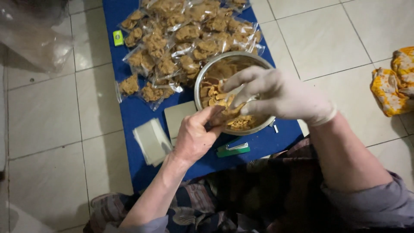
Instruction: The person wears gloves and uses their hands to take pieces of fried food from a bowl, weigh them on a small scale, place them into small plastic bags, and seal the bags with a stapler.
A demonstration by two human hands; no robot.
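Note:
My bare left hand (196, 136) holds a small clear plastic bag at the near rim of a round metal bowl (200, 77) full of brown snack pieces (239, 123). My right hand (276, 95), in a white glove, is over the bowl with its fingers pinched on some brown pieces right at the bag's mouth. A heap of filled clear packets (172, 43) lies beyond the bowl on a blue mat (138, 116).
A stack of flat clear bags (151, 140) lies left of my left hand. A grey scale (179, 116), a green stapler (233, 149) and a small green box (117, 37) are on the mat. Crumpled plastic (32, 36) lies far left, yellow cloth (394, 82) at right.

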